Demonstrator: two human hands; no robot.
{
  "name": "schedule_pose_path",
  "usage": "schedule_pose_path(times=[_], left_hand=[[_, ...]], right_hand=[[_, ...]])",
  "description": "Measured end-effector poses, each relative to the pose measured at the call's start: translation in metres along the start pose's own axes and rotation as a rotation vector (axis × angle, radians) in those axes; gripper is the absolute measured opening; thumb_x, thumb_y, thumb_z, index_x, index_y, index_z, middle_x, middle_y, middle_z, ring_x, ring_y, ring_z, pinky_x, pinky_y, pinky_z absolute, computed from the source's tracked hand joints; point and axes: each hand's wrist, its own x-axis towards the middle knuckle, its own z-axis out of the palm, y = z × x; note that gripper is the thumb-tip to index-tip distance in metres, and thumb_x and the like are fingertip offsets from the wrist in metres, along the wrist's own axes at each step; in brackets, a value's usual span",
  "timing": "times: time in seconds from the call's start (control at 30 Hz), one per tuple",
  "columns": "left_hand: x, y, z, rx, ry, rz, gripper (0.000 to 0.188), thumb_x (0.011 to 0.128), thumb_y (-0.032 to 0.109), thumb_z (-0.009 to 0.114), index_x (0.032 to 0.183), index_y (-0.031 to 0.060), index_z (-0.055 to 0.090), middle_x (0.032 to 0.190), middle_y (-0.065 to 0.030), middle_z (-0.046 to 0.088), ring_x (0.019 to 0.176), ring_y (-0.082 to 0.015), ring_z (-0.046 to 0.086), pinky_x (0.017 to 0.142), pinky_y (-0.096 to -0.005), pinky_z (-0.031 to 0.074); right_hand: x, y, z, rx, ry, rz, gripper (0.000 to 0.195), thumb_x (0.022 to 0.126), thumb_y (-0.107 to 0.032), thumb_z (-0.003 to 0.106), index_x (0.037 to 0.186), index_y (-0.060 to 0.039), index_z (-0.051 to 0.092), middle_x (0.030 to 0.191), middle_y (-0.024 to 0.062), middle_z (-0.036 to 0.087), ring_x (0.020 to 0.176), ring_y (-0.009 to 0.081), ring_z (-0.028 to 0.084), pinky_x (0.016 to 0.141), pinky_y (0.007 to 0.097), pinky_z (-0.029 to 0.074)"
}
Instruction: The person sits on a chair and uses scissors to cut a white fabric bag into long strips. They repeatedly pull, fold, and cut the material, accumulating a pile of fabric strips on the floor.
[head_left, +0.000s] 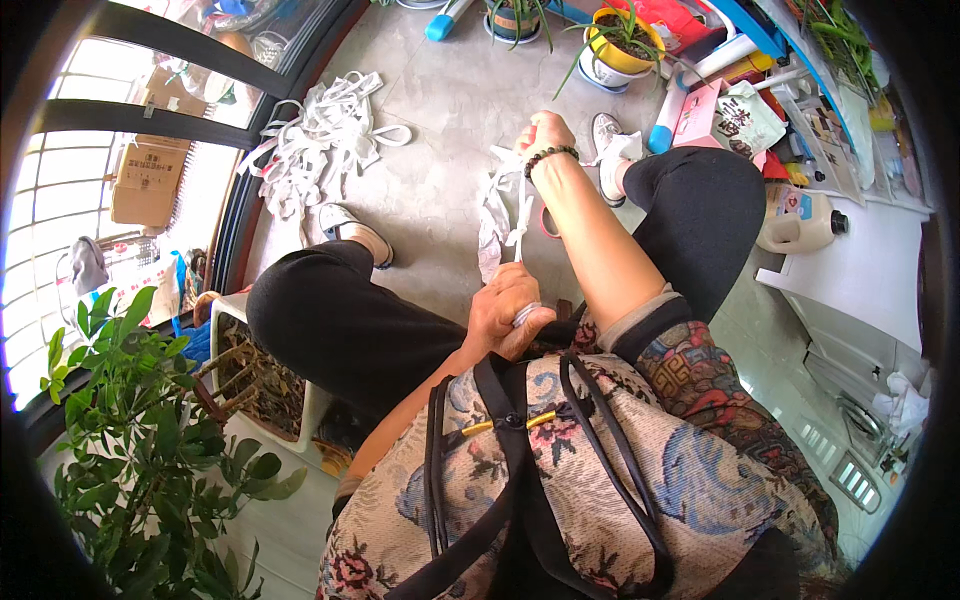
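Low between my knees, my left hand is closed on a white fabric strip. Part of the white material is bunched between its thumb and fingers. Farther out, my right hand, with a beaded bracelet at the wrist, is curled around the upper part of the strip, which runs taut between both hands. A small knot or twist shows along it. Loose white strips hang or lie just left of it. On the floor at left lies a tangled heap of white strips.
A red ring-shaped object shows partly behind my right forearm. At left stand a planter and a leafy plant near the window frame. A yellow flowerpot, a pink box and a jug stand right.
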Motion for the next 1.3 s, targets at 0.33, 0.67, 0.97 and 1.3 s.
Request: schedule_pose_path(times=[0.33,0.67,0.97,1.3], left_hand=[[-0.012,-0.01,-0.002,-0.064,-0.044,-0.048,0.029,0.08,0.019,0.066,0.069,0.0008,0.048,0.065,-0.0105,0.043,0.061,-0.0288,0.042,0.061,-0.0366,0.039],[-0.021,-0.002,-0.008,-0.079,-0.136,-0.177,0.029,0.087,0.022,0.059,0.07,0.0011,0.05,0.069,-0.0099,0.047,0.067,-0.028,0.047,0.064,-0.0359,0.041],[-0.026,0.011,-0.014,-0.055,-0.18,-0.27,0.027,0.086,0.02,0.058,0.067,0.002,0.052,0.068,-0.0095,0.049,0.07,-0.0274,0.053,0.069,-0.0355,0.044],[0.004,0.013,-0.051,-0.052,-0.056,-0.698,0.017,0.081,0.004,0.052,0.087,-0.0088,0.06,0.116,-0.0205,0.053,0.104,-0.0249,0.057,0.084,-0.0298,0.045]], right_hand=[[0.035,-0.006,-0.017,0.101,0.253,0.018,0.021,0.078,-0.004,0.049,0.066,-0.0097,0.032,0.054,0.0016,0.03,0.043,0.0146,0.024,0.043,0.0313,0.02],[0.061,-0.012,-0.036,0.12,0.305,0.009,0.021,0.078,-0.007,0.047,0.065,-0.0117,0.031,0.053,0.0008,0.03,0.042,0.0141,0.025,0.042,0.0304,0.022],[0.07,-0.006,-0.04,0.059,0.241,-0.046,0.023,0.079,-0.013,0.052,0.065,-0.0134,0.034,0.052,0.0006,0.031,0.042,0.0131,0.028,0.042,0.0287,0.024],[-0.072,-0.061,0.009,-0.385,-0.976,-0.235,0.023,0.09,-0.028,0.054,0.078,-0.0077,0.052,0.077,0.0074,0.059,0.068,0.0156,0.057,0.057,0.0262,0.044]])
